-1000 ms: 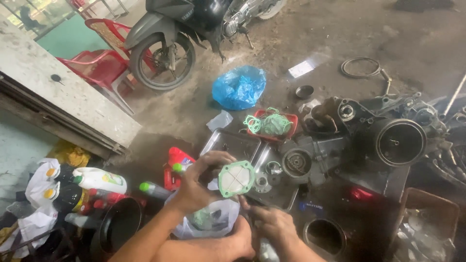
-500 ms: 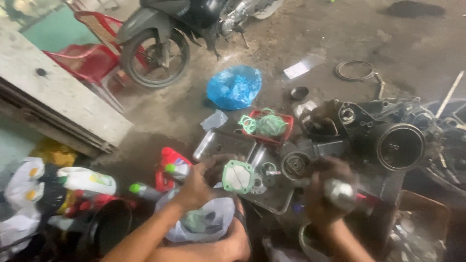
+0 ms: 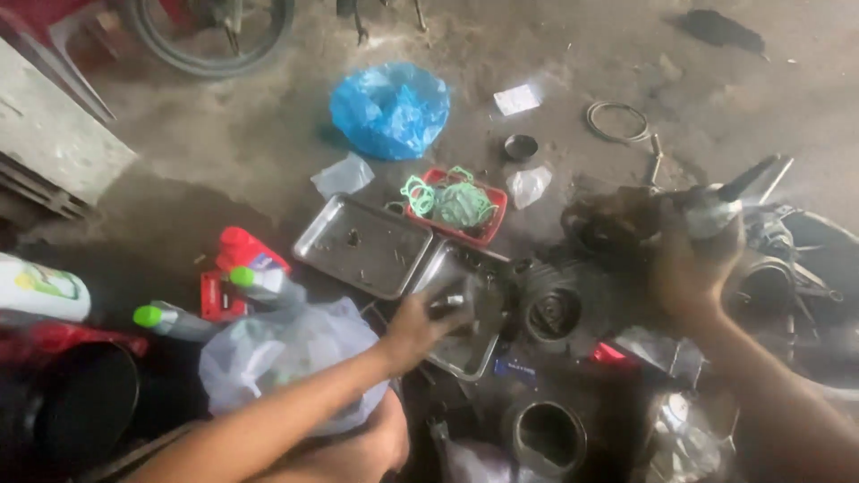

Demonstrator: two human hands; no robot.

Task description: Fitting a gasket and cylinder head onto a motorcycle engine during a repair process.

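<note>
The grey metal part (image 3: 707, 210) sits clenched in the right hand (image 3: 689, 268) over the dark engine (image 3: 805, 268) at the right, while the left hand (image 3: 420, 326) pinches a blurred small piece (image 3: 450, 302) above the near steel tray (image 3: 465, 344), so fitting seems under way and the next move calls for careful alignment.

A crumpled plastic bag (image 3: 390, 109) is bright blue. The small tray (image 3: 488, 224) is red and holds pale green gaskets (image 3: 452, 202). Two metal trays (image 3: 362, 244) are dull silver. A red bottle (image 3: 242, 250) lies beside grey bottles with bright green caps (image 3: 148, 316). The floor (image 3: 555, 54) is mottled grey-brown. The engine parts (image 3: 550, 309) are dark, greasy grey.
</note>
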